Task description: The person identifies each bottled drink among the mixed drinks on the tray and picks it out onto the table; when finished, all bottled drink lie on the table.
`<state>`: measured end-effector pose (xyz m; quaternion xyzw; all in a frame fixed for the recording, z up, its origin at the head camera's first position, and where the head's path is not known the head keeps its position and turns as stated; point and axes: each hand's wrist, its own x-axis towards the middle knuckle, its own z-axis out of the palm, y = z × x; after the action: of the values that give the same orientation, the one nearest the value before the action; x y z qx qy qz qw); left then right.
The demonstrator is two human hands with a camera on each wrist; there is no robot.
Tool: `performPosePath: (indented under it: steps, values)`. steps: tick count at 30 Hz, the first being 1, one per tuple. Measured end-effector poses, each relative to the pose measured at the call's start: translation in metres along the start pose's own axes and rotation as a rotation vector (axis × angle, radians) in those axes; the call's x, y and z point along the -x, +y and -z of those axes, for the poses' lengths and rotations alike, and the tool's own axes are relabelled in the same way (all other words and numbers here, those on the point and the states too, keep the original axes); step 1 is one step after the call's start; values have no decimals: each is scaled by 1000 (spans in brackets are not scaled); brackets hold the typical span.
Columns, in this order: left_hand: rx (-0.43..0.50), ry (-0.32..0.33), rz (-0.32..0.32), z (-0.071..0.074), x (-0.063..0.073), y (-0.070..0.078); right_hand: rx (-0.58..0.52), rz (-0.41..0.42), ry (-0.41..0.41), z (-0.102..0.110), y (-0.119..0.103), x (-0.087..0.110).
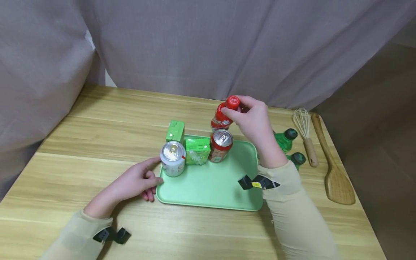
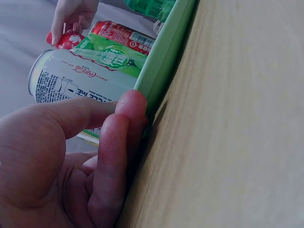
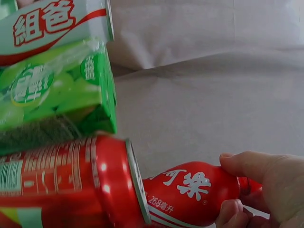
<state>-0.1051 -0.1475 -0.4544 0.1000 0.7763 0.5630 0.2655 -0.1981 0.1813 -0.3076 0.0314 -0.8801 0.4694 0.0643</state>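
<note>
My right hand [image 1: 255, 117] pinches a red bottle [image 3: 190, 190] by its neck, just under the red cap, behind a red can [image 1: 221, 146]. My left hand [image 1: 138, 180] is at the left end of the green tray [image 1: 211, 187]. In the left wrist view its curled fingertips [image 2: 130, 102] hold the tray's rim, close beside a white can [image 1: 173, 159]. A green drink carton [image 1: 197, 151] stands between the two cans. Another green carton [image 1: 176, 130] stands behind the white can. The right forearm hides part of the tray's right edge.
Two green bottles with dark caps [image 1: 290, 134] stand right of the tray, partly behind the right forearm. Farther right lie a whisk [image 1: 305, 133] and a wooden spatula [image 1: 338, 180], near the table's right edge. A grey curtain [image 1: 195, 47] hangs behind the wooden table [image 1: 81, 162].
</note>
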Motion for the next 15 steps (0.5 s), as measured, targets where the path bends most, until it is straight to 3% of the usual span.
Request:
performPosePath:
  steps: [9,15]
  values:
    - [3,-6,-3,1,1,-1,65,-41,44,18,9,11]
    - [-3,-4,-3,3,1,-1,116,1,98,33,9,27]
